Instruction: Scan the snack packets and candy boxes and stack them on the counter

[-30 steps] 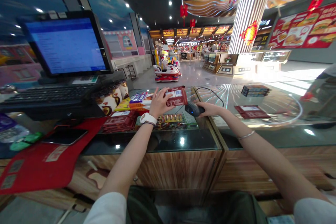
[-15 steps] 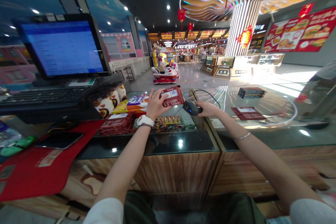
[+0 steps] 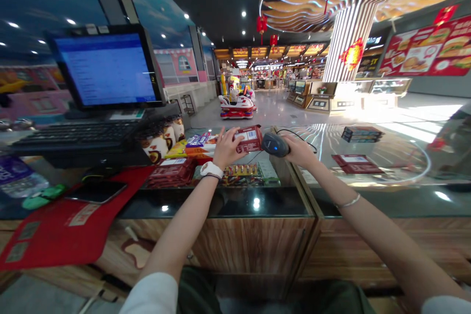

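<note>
My left hand (image 3: pixel 225 148) grips a dark red packet (image 3: pixel 249 139) with a white barcode label, held up above the glass counter (image 3: pixel 257 203). My right hand (image 3: pixel 300 151) is closed round a black handheld barcode scanner (image 3: pixel 274 144), lifted off the glass with its head close to the packet's label. A black cord (image 3: pixel 300 136) runs back from the scanner. Below the hands lies a pile of similar dark red packets (image 3: pixel 171 171) and colourful snack bars (image 3: pixel 200 142).
A till screen (image 3: pixel 106 69) and keyboard (image 3: pixel 73 135) stand at the left, with cups (image 3: pixel 160 142) beside them. A phone (image 3: pixel 97 191) lies on a red mat (image 3: pixel 66 221). More red packets (image 3: pixel 356 163) and dark boxes (image 3: pixel 362 132) lie on the right glass counter. A person's sleeve shows at far right.
My right hand has raised the scanner off the glass and brought it closer to the packet. The left hand keeps holding the packet, tilted slightly toward the scanner.
</note>
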{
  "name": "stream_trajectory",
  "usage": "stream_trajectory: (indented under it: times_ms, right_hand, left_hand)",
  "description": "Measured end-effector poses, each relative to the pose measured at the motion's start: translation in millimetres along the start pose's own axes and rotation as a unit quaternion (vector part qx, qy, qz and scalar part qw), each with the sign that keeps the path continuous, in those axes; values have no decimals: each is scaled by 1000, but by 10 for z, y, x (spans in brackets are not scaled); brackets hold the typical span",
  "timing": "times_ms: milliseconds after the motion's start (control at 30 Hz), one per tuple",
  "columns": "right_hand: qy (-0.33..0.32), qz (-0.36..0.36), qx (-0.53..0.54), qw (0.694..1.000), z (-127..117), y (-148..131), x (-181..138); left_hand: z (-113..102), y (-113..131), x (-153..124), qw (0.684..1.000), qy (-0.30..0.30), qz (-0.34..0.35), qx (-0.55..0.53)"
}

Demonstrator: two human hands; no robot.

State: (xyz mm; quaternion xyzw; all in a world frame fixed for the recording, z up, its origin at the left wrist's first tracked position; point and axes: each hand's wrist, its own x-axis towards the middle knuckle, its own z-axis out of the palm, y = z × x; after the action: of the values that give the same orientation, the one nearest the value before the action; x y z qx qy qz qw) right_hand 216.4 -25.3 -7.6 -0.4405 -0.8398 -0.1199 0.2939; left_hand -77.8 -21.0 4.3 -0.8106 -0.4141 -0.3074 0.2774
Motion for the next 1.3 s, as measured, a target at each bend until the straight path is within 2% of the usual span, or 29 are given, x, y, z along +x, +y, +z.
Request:
stream_trajectory:
  times_ms: [100,200,433,800,1000,1300]
  right_hand:
    - [-37,8,-40,998,14,-89,-2]
    - [-48,33,-60,996,0,-128,-6]
    - [-40,47,-27,998,-26,-91,5]
    - [-70,64,-9,995,-93,-146,16]
    - [-54,73,-8,996,-39,-84,25]
    - [-8,22,88,996,224,190,36]
  left_hand:
    - [32,-3,-14,1000,-11,4,2]
    - [72,-13,-23,1000,-20,7,-1]
    - [65,11,-14,999,-29,7,-11]
    - [40,25,-6,999,-32,1,-9]
    - [28,31,0,1000,-26,3,-4]
    - [37,7,-3,1000,-5,-14,-21]
